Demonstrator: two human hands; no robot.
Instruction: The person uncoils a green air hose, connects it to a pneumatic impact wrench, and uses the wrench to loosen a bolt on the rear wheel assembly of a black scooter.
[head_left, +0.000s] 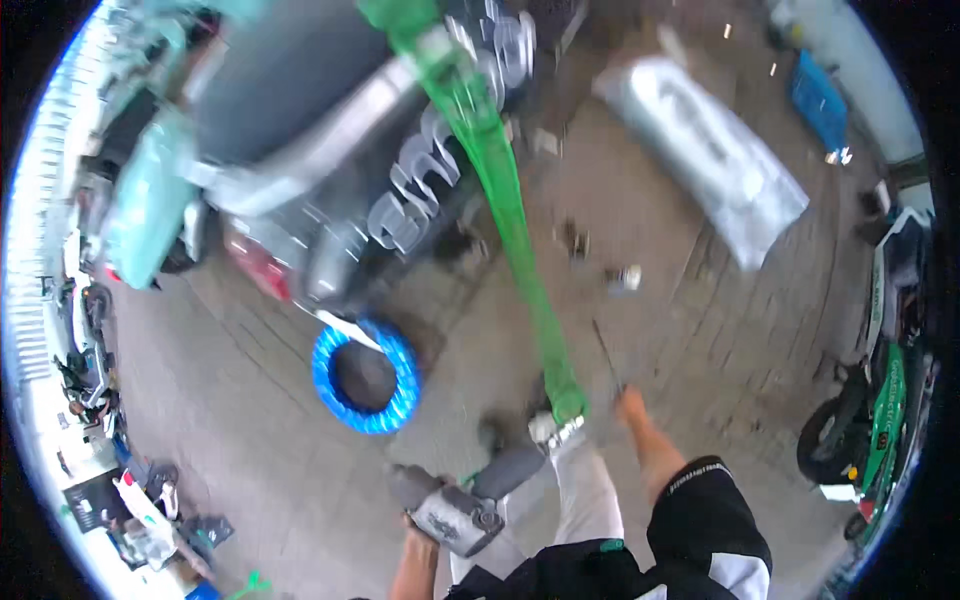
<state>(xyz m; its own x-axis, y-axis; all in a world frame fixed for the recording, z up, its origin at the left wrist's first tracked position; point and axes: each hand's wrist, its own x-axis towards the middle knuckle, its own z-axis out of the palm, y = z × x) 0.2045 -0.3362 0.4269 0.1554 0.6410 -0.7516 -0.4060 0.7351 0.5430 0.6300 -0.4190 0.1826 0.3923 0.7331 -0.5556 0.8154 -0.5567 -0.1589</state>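
My left hand is closed around the lower side of a grey, bulky part with rounded ends, held low in front of my body. Out to the right, my right hand grips a thin, dark rod-like tool; blur hides its exact kind. Between the hands, a long green part runs from the scooter down to a silver metal fitting near my legs. That scooter, dark with a silver rail, fills the upper left.
A blue-wrapped tyre lies on the paved floor to the left. Toward the upper right is a silver-wrapped package, with small metal pieces nearby. A green vehicle stands at the right edge, a blue crate farther back.
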